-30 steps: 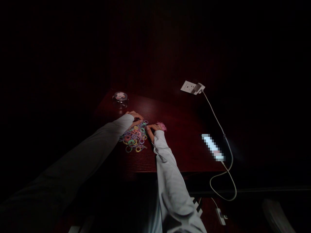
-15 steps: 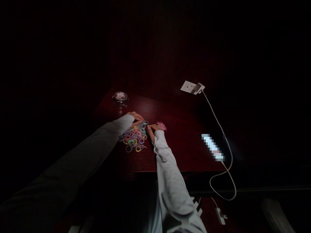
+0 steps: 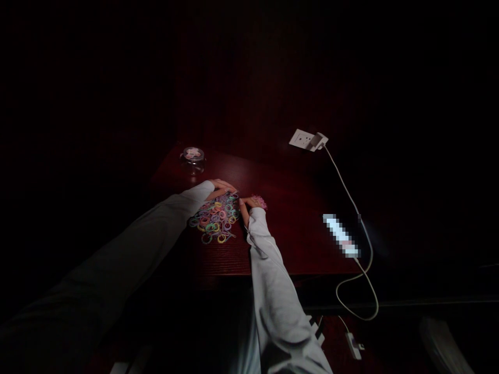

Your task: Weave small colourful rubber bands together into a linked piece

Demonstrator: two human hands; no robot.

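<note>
A heap of small pastel elastic rings lies on a dark red wooden table. My left hand rests at the far edge of the heap, fingers stretched out flat over the rings. My right hand sits at the heap's right side, fingers curled down on the table. A small bunch of pink rings lies against the right hand's far side; whether the fingers hold it is not visible. Both arms wear pale long sleeves.
A small glass jar with pink rings inside stands at the table's far left. A wall socket with a white charger feeds a cable to a lit phone on the right. The surroundings are dark.
Both hands have shifted slightly to the right and closer together over the far end of the heap. The pink bunch moved a little with the right hand.
</note>
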